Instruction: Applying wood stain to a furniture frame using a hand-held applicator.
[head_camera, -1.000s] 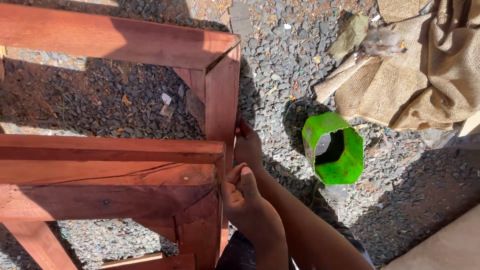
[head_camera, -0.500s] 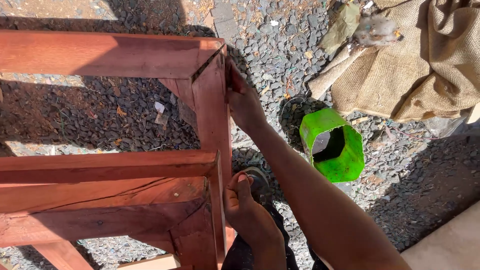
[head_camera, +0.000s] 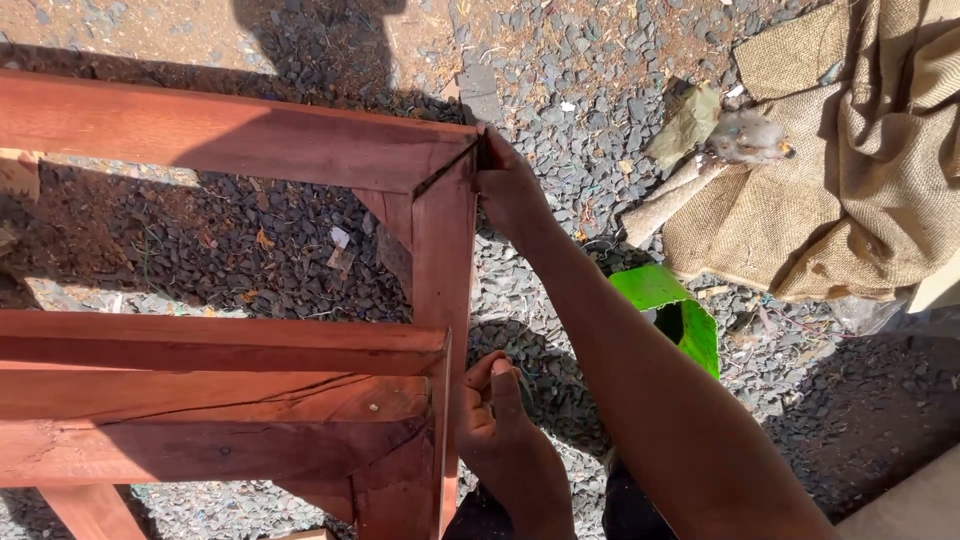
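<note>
Since half a second ago the right hand (head_camera: 508, 190) has slid further up the outer edge of the red wooden frame (head_camera: 240, 135), from the side of the upright to the mitred top corner, where its fingers now press against the end of the joint; whether it holds anything there cannot be told, as the fingertips are hidden by the wood. The left hand (head_camera: 495, 405) has stayed low against the outer edge of the same upright, at the level of the lower rails, its fingers curled narrowly and the thumb raised; something small may be pinched in it, but that cannot be told for certain. From left to right, the frame fills the left half of the view: one top rail, one upright post at the corner, two stacked lower rails and one diagonal brace below them, all standing on dark gravel (head_camera: 250, 260). Right of the post come the two hands, one above the other, with the right forearm crossing the middle. Just beyond the arm lies one bright green container (head_camera: 680, 310), partly hidden by it. At the far right lies one heap of tan burlap sacking (head_camera: 870, 180), with one pale stick (head_camera: 665, 205) beside its left edge.
</note>
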